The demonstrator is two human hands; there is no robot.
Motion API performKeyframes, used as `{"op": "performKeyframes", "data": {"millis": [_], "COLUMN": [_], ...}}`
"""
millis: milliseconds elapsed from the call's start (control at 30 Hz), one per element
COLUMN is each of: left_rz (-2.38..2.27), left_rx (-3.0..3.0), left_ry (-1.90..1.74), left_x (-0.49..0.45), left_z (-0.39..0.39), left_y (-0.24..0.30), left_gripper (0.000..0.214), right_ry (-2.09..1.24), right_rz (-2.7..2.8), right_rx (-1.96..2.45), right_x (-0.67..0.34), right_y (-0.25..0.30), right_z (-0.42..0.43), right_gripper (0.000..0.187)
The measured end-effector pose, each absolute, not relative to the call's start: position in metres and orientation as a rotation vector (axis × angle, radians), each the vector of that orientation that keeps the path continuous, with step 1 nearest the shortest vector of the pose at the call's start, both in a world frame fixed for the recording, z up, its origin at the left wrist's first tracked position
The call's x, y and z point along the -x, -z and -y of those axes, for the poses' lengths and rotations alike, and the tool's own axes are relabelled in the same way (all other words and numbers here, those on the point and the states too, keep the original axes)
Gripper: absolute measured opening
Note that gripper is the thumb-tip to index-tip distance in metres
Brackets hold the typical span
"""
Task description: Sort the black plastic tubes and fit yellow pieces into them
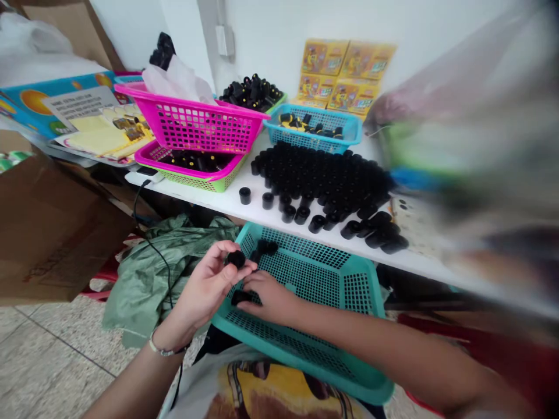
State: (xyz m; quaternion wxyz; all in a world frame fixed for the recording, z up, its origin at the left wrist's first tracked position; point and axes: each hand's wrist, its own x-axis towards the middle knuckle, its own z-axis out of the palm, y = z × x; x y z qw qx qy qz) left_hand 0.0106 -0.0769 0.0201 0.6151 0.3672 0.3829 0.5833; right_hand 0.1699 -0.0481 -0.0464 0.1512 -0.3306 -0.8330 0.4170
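1. In the head view, a white table (225,199) stood against a pale wall (271,35), bearing clustered black cylinders (323,174).
2. The left hand (212,280) had a black cap (236,259) pinched between thumb and fingers, above the teal basket (356,291).
3. The right hand (268,299) curled about a black piece (239,298) in that basket; whether it gripped, I could not tell.

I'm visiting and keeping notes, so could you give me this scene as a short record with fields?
Left hand grip: holding a black piece
Right hand grip: at another black piece, hold unclear
Teal basket: below the tabletop, few black pieces visible
Tabletop: many clustered black pieces
Behind cluster: blue basket
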Motion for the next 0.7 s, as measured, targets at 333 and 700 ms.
{"op": "performKeyframes", "data": {"millis": [333, 700], "left_rz": [-0.872, -0.900], "left_rx": [-1.205, -1.392], "left_ry": [-1.407, -1.170], "left_x": [-0.008, -0.030], "left_z": [0.083, 0.123], "left_y": [-0.012, -0.018], "left_gripper": [0.028, 0.044], "right_ry": [-1.943, -1.804], "right_rz": [1.176, 1.229], "right_rx": [1.129, 0.992], "right_x": [-0.213, -0.242], "right_y": [-0.009, -0.008], "right_z": [0.097, 0.123], "right_gripper": [0.040, 0.030]}}
